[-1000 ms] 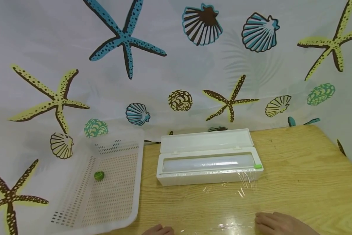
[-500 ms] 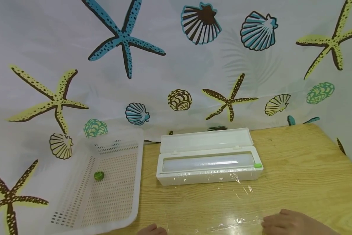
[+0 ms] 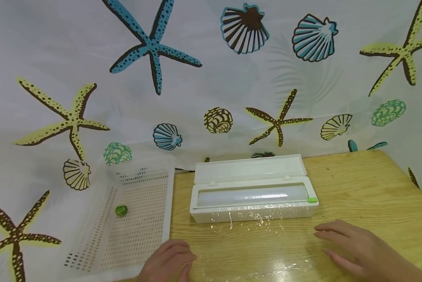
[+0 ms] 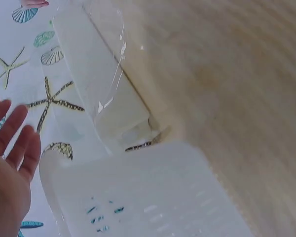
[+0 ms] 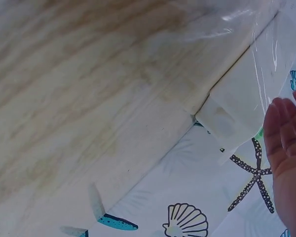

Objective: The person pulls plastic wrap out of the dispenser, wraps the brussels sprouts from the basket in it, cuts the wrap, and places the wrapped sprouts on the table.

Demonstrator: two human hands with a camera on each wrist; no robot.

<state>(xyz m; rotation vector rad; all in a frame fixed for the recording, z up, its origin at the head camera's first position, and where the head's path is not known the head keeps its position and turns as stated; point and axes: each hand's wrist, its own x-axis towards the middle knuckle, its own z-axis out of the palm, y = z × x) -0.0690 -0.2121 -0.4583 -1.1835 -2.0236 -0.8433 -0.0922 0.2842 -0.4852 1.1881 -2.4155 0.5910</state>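
Observation:
A sheet of clear plastic wrap (image 3: 256, 254) spreads over the wooden table from the front of a white wrap dispenser (image 3: 253, 214). The dispenser's lid stands raised, and the roll (image 3: 253, 195) shows inside. My left hand (image 3: 166, 261) is at the sheet's left side, near the basket, its fingers loosely bent and holding nothing. On the other side my right hand (image 3: 366, 246) hovers by the sheet's right edge with its fingers spread. Each wrist view shows the palm and relaxed fingers of the left hand (image 4: 10, 163) and the right hand (image 5: 288, 158), both without anything in them.
A white perforated basket (image 3: 169, 196) stands at the left with a small round green item (image 3: 121, 210) in it. A green slider (image 3: 312, 199) sits at the dispenser's right end. Behind the table (image 3: 359, 188) hangs a cloth (image 3: 196, 86) printed with starfish and shells.
Both hands have come up from the bottom edge towards the dispenser, the left also shifting left and the right slightly right. Their fingers have loosened from the wrap's near corners.

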